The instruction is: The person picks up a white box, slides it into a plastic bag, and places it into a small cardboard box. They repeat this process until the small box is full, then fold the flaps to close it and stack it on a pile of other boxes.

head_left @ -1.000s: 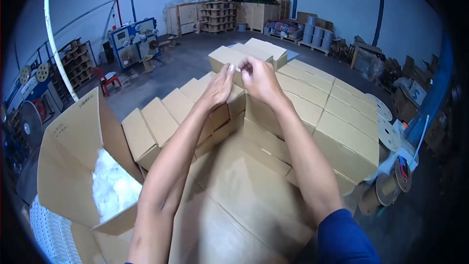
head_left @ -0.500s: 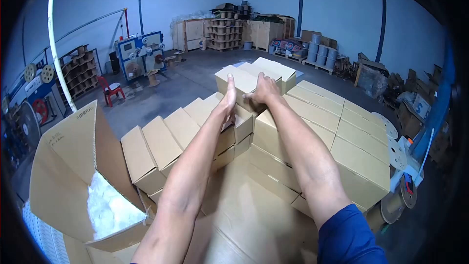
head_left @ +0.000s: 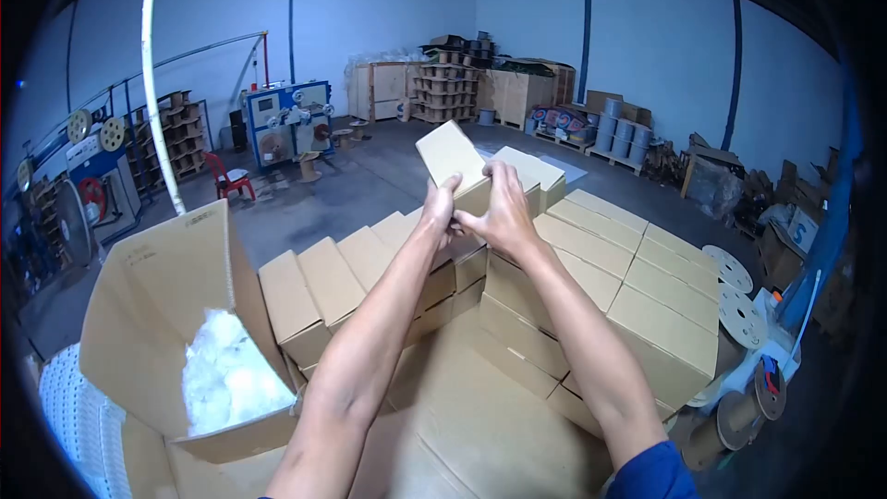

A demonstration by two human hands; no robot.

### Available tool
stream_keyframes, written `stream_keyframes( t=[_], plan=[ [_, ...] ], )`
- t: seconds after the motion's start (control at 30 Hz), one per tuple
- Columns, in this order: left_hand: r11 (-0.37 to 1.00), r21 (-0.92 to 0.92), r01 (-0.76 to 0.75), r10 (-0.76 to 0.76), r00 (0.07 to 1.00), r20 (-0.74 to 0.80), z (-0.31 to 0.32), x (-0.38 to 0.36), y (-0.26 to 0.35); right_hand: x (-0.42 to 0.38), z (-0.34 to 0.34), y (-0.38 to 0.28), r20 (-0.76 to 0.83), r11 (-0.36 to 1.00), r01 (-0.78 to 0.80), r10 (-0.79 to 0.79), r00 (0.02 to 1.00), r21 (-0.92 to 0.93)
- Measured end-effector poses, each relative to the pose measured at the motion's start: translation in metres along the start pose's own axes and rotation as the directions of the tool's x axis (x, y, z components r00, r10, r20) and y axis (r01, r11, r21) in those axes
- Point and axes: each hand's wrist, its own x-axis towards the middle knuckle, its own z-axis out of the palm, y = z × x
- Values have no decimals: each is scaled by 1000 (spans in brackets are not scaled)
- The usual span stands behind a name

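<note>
A closed brown cardboard box (head_left: 450,155) is held up and tilted above the far rows of boxes. My left hand (head_left: 441,211) grips its near end from the left, thumb on the upper edge. On the other side my right hand (head_left: 504,214) is closed on the near right corner, its fingers over the top edge. The undersides of both grips are hidden. Similar boxes lie stacked in a row to the left (head_left: 330,274) and in a larger block to the right (head_left: 661,314). Behind my right hand stand more boxes (head_left: 525,169).
An open large carton (head_left: 152,291) holding white bagged material (head_left: 226,374) stands at the left. White-flanged reels (head_left: 739,314) stand to the right beyond the box block. A red chair (head_left: 227,177) and a blue machine (head_left: 288,120) are across the floor.
The box has been lifted off the stack and tilted, its far end swung up. My left hand has moved to its near end, closer to my right. The view has tipped upward slightly.
</note>
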Motion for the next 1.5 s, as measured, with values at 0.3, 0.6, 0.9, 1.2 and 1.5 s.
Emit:
stream_keyframes(
  t=[0.3,0.6,0.9,1.2,1.5],
  plan=[
    [923,-236,-302,268,949,-167,-19,-161,93,-93,-81,-66,96,576,-181,175,980,797],
    [997,66,28,-22,996,-89,-113,-451,11,-219,-81,-85,283,595,-191,-65,957,781],
    [918,382,-103,189,962,-195,-170,-641,-16,-375,-13,-178,685,347,-617,-115,719,706],
    [978,206,15,126,747,-653,-221,-724,-47,-437,-3,-248,776,404,-675,-175,606,618],
    [940,332,-73,303,621,-723,-190,-734,-55,-450,-16,-276,587,580,-387,-202,784,717]
  ],
)
